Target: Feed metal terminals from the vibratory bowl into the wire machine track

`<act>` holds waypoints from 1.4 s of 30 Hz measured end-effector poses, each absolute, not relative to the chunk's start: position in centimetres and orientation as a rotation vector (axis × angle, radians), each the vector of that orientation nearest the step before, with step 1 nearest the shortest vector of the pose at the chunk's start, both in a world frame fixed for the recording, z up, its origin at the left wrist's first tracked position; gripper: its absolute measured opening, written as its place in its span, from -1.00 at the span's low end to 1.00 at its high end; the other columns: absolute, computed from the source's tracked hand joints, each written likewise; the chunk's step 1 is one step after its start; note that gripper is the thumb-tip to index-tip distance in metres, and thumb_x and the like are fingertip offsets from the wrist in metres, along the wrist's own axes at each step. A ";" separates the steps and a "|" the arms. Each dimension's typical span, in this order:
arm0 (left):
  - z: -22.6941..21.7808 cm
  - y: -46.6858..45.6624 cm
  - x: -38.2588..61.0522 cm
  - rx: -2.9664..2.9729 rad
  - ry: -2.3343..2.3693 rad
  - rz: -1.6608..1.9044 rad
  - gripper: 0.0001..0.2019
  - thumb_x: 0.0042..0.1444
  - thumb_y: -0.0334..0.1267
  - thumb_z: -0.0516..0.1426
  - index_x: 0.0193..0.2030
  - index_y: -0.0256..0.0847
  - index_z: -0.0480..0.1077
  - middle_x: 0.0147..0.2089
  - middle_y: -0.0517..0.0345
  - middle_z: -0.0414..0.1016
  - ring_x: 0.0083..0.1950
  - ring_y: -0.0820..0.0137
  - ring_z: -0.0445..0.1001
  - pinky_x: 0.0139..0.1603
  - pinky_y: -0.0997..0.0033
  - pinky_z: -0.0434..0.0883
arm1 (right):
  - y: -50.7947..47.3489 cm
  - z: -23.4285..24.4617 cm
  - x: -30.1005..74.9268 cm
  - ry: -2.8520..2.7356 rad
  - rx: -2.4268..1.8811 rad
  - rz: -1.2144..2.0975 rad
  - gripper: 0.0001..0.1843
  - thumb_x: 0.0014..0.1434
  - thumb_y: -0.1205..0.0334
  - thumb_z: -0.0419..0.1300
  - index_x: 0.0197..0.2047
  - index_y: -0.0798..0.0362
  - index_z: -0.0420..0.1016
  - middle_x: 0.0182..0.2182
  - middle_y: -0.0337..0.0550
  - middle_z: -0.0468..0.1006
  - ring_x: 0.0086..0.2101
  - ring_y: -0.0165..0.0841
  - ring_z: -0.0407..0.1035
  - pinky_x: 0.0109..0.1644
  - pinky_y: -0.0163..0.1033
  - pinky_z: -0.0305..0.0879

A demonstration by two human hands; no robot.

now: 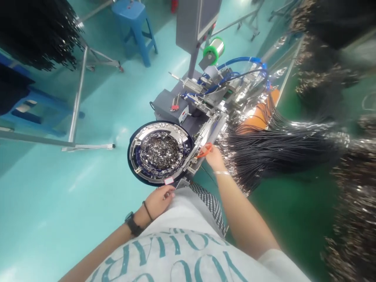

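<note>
My right hand (214,157) is closed on an orange-handled tool (205,150); its working end is hard to make out. The tool lies over the metal feed rail (207,131), beside the round vibratory feeder bowl (138,135). Many small shiny metal parts (163,152) fill the bowl's middle, and more lie along its rim track. Close to the bowl's front edge and against my shirt, my left hand (160,200) rests with loosely bent fingers and nothing visible in it. A small white label (169,181) sits on the bowl's edge just above that hand.
Right of the rail spreads a large bundle of black cables (273,150) with metal ends. Behind the bowl are a grey control box (172,105), a machine with blue hoses (243,60) and a green-rimmed wire spool (214,51). Blue stools (129,13) and metal racks (78,94) stand left.
</note>
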State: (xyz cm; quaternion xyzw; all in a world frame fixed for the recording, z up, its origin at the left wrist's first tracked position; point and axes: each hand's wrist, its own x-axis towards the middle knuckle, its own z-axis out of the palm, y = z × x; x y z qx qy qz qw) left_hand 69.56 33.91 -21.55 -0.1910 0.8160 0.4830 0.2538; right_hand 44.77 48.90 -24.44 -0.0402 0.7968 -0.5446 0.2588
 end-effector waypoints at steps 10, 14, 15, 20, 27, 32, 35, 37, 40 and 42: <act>-23.3 36.5 64.6 -0.531 2.405 0.920 -0.49 0.20 -0.13 -0.05 0.30 -0.16 0.16 -0.10 0.02 0.55 -0.14 0.22 0.51 -0.21 0.33 0.36 | 48.2 -23.1 42.6 2.180 -0.281 -1.296 -0.88 0.03 0.17 0.13 -0.46 0.00 0.27 -0.49 -0.23 0.49 -0.41 -0.34 0.39 -0.17 -0.17 0.29; -22.8 36.6 64.0 -0.633 2.411 0.803 -0.47 0.23 -0.10 -0.09 0.33 -0.11 0.09 -0.11 0.01 0.55 -0.17 0.25 0.52 -0.22 0.35 0.36 | 48.2 -23.4 41.5 2.132 -0.447 -1.236 -0.86 0.05 0.14 0.14 -0.46 0.00 0.32 -0.49 -0.23 0.50 -0.42 -0.34 0.37 -0.17 -0.17 0.26; -22.8 36.6 64.0 -0.645 2.413 0.776 -0.48 0.24 -0.10 -0.10 0.33 -0.09 0.09 -0.11 0.02 0.55 -0.17 0.26 0.52 -0.21 0.35 0.36 | 48.2 -23.6 41.3 2.116 -0.449 -1.226 -0.85 0.06 0.14 0.14 -0.46 0.00 0.31 -0.50 -0.23 0.50 -0.44 -0.35 0.36 -0.19 -0.18 0.25; -22.9 36.8 63.6 -0.656 2.491 0.557 -0.55 0.28 -0.13 -0.18 0.26 0.02 0.21 -0.15 0.04 0.56 -0.20 0.26 0.52 -0.23 0.35 0.34 | 48.2 -24.2 40.8 2.015 -0.448 -1.236 -0.80 0.08 0.11 0.13 -0.49 0.01 0.30 -0.52 -0.23 0.50 -0.45 -0.36 0.36 -0.22 -0.20 0.26; -22.5 37.1 62.4 -0.588 2.463 0.484 -0.50 0.28 -0.12 -0.16 0.36 0.07 0.05 -0.10 -0.01 0.53 -0.17 0.20 0.50 -0.26 0.34 0.36 | 48.8 -24.4 40.5 2.030 -0.350 -1.296 -0.79 0.06 0.07 0.16 -0.47 0.02 0.33 -0.49 -0.21 0.52 -0.43 -0.35 0.38 -0.21 -0.21 0.29; -22.8 37.2 61.6 -0.612 2.388 0.410 -0.41 0.25 -0.06 -0.13 0.41 0.04 -0.16 -0.20 -0.04 0.55 -0.29 0.16 0.52 -0.30 0.28 0.38 | 48.9 -26.3 40.6 1.915 -0.379 -1.329 -0.70 0.04 -0.04 0.18 -0.45 0.02 0.33 -0.51 -0.23 0.49 -0.45 -0.35 0.38 -0.26 -0.20 0.32; -22.8 37.2 61.7 -0.619 2.425 0.452 -0.46 0.27 -0.07 -0.16 0.38 0.00 -0.03 -0.18 -0.06 0.56 -0.25 0.16 0.52 -0.26 0.26 0.39 | 48.9 -27.1 41.2 1.818 -0.263 -1.420 -0.68 0.01 -0.08 0.21 -0.42 0.00 0.32 -0.50 -0.26 0.49 -0.46 -0.36 0.39 -0.29 -0.21 0.33; -22.7 37.3 62.0 -0.649 2.445 0.512 -0.50 0.27 -0.09 -0.17 0.34 -0.01 0.08 -0.14 -0.06 0.55 -0.22 0.18 0.52 -0.21 0.27 0.39 | 49.0 -27.1 41.9 1.784 -0.256 -1.414 -0.69 0.02 -0.07 0.21 -0.42 0.00 0.32 -0.50 -0.26 0.49 -0.46 -0.35 0.39 -0.28 -0.20 0.33; -22.5 37.3 62.4 -0.672 2.476 0.602 -0.54 0.28 -0.10 -0.15 0.29 0.04 0.17 -0.09 0.01 0.54 -0.16 0.26 0.51 -0.12 0.33 0.38 | 49.0 -26.5 43.1 1.820 -0.368 -1.329 -0.72 0.03 -0.03 0.21 -0.45 0.01 0.35 -0.51 -0.23 0.50 -0.44 -0.34 0.39 -0.23 -0.18 0.32; -22.5 37.3 62.5 -0.662 2.489 0.636 -0.56 0.28 -0.12 -0.14 0.27 0.09 0.20 -0.09 0.06 0.53 -0.14 0.29 0.49 -0.10 0.37 0.37 | 49.1 -26.1 43.3 1.859 -0.362 -1.348 -0.73 0.04 -0.01 0.20 -0.45 0.01 0.34 -0.49 -0.23 0.50 -0.42 -0.33 0.40 -0.20 -0.17 0.32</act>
